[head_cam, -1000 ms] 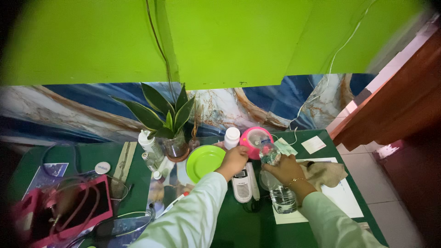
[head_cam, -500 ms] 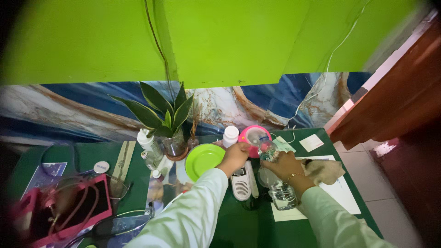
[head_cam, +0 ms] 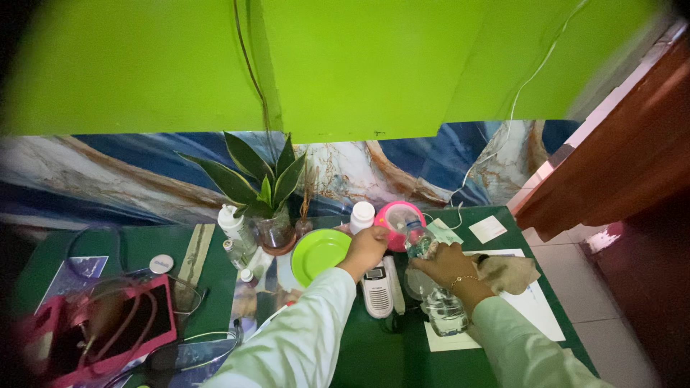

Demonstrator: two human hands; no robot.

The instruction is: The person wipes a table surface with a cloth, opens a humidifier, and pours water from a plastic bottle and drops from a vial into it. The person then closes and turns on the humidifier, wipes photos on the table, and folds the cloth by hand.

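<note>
My right hand (head_cam: 451,264) grips a clear plastic water bottle (head_cam: 445,313) around its upper part. The bottle leans with its neck toward a pink bowl (head_cam: 402,213) at the back of the green table (head_cam: 374,352). My left hand (head_cam: 366,248) reaches forward with its fingers closed at the near rim of the pink bowl. It lies between a lime green plate (head_cam: 316,253) and the bottle. A white pill bottle (head_cam: 361,214) stands just behind the left hand.
A white handheld device (head_cam: 377,284) lies under my left wrist. A brown cloth (head_cam: 512,271) and white paper (head_cam: 539,305) lie to the right. A potted plant (head_cam: 267,201), a spray bottle (head_cam: 231,221) and a pink case with tubing (head_cam: 108,323) stand to the left.
The water bottle and my right hand have shifted slightly toward the pink bowl. My left hand stays at the bowl's rim. The view has moved a little.
</note>
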